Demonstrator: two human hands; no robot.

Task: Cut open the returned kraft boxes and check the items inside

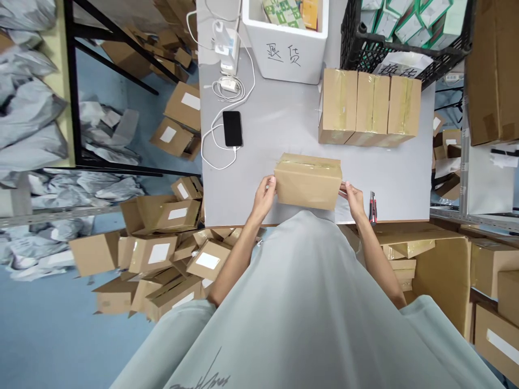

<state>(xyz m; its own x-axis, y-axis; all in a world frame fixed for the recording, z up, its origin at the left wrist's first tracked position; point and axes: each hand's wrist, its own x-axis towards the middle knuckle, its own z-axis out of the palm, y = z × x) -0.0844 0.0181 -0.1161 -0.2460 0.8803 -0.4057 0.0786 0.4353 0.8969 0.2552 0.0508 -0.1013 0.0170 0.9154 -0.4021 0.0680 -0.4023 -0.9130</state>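
Note:
A taped brown cardboard box [308, 185] is held between my two hands, at the near edge of the grey table [279, 119]. My left hand [264, 195] grips its left end, the fingertips against the side. At the opposite end, my right hand [353, 199] pinches the box near its right edge. Clear tape runs along the top of the box. Just right of my right hand lies a red and black box cutter [372, 207]. Whether the box rests on the table or is slightly raised, I cannot tell.
Three taped boxes [371, 108] stand in a row at the back right, before a black crate [405, 54]. A white foam bin [286, 51], a phone [232, 128] and a charging cable [253, 81] are also on the table. Opened cartons [162, 259] heap on the floor left.

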